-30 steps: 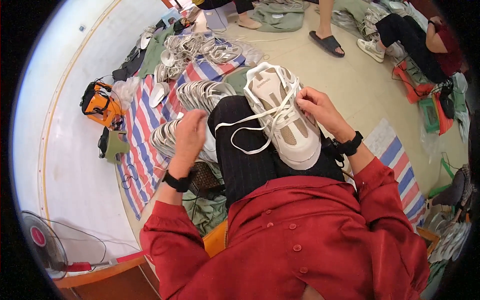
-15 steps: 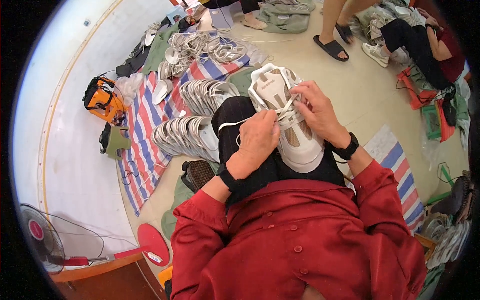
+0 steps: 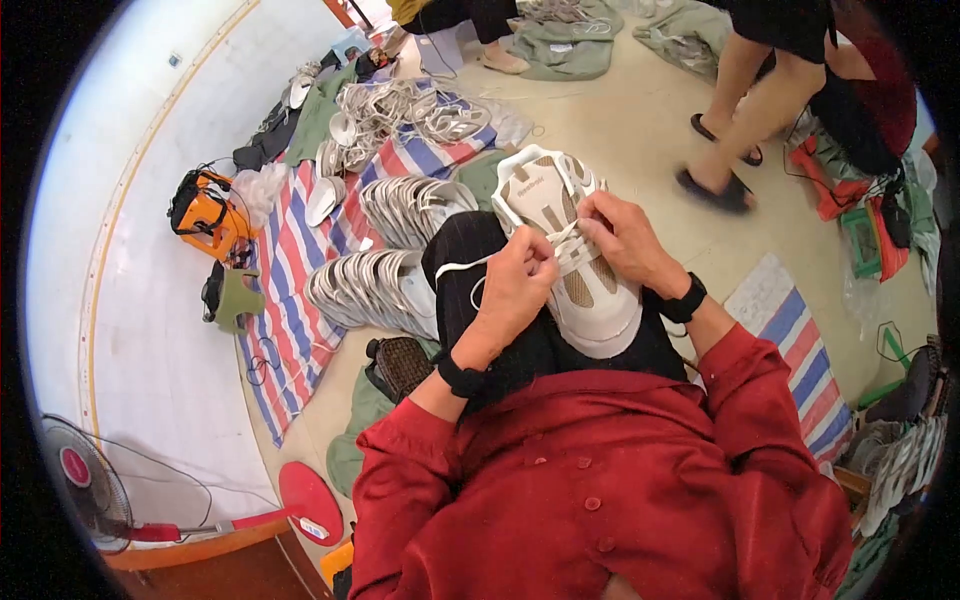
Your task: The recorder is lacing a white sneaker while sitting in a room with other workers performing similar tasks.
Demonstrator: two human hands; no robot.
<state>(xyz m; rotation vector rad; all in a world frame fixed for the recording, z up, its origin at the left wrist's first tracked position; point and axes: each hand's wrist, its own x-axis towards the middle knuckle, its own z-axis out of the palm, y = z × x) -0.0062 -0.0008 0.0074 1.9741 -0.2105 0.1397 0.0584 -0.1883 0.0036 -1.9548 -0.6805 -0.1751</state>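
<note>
A white sneaker [image 3: 597,318] with tan mesh panels lies across my dark-trousered lap, its toe toward me. My left hand [image 3: 515,280] is closed in a pinch on the white shoelace [image 3: 462,267] at the left edge of the lacing, and a loose end trails off left over my thigh. On the other side of the lacing, my right hand [image 3: 630,240] pinches the lace too, with its fingers close to the eyelets. The sneaker's underside is hidden. Left of my knee stand two rows of nested light-coloured shoe uppers [image 3: 365,290].
A striped sheet [image 3: 285,300] bears a heap of shoes and laces [image 3: 395,115]. Orange [image 3: 212,215] and green stools stand by the wall, a fan [image 3: 80,480] lower left. Someone in sandals [image 3: 720,190] walks at the upper right; others sit farther back.
My right hand has drawn down and closer to the lacing; my left hand stays beside it. The lace now crosses between both hands. The walking person has moved right and nearer.
</note>
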